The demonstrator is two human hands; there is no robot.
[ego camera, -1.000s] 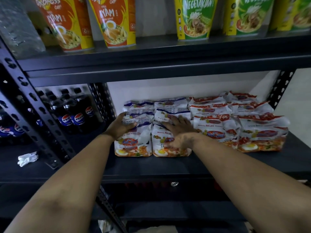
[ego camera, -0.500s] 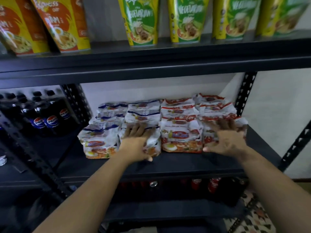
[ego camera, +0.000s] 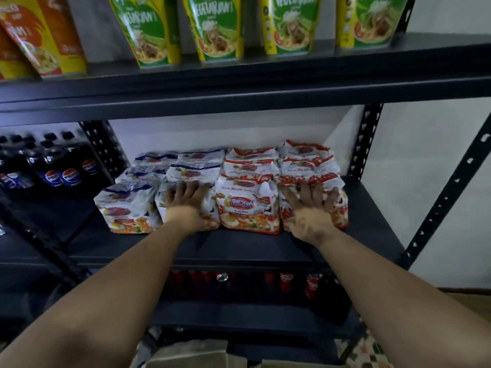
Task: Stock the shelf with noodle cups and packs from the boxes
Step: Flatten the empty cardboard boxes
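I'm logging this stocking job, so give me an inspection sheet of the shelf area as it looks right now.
Surface: dark middle shelf, bare front strip.
Job's things: blue noodle packs left, red noodle packs right, in rows; green noodle cups and orange noodle cups on the shelf above.
Clutter: nothing seen.
Grippers: left hand flat on a blue pack; right hand flat, fingers spread, on a red pack.
Cables: nothing seen.
Surroundings: cola bottles on the left; red cans below; white wall; patterned floor.
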